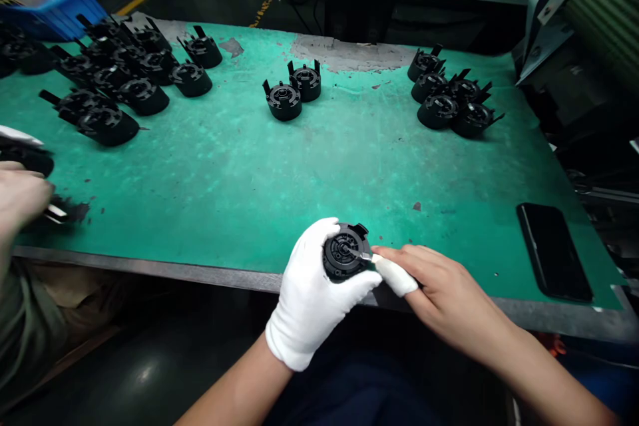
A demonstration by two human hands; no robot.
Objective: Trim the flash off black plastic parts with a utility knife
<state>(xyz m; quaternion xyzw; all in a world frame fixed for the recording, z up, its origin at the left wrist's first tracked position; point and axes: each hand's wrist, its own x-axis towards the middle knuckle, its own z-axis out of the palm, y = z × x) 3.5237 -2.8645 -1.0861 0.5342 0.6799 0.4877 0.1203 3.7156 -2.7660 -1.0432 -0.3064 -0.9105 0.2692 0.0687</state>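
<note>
Head view, clock read from the held part: grips a round black plastic housing [342, 246] in the white-gloved left hand [307, 286], at the near edge of the worn green benchtop [324, 166], fingers wrapped around the left of its rim, thumb along its lower side. Pinches a slim metal-tipped tool [366, 256] between index finger and white-covered thumb of the bare right hand [444, 286], just beside the housing at 3 o'clock, tip directed at the middle of its face. Cannot tell contact from gap there. Farther along at 3 o'clock, shows a black smartphone [554, 253] lying flat. At 9 o'clock, shows a co-worker's hand [22, 196], partly cut off, near blurred dark parts [30, 154]. Beyond, between 11 and 12 o'clock, shows two pronged black housings [283, 100] side by side; at 1 o'clock, five similar housings [438, 110] bunched together; at 10 o'clock, a larger crowd of housings [144, 94], with a blue bin [70, 10] past it.
</note>
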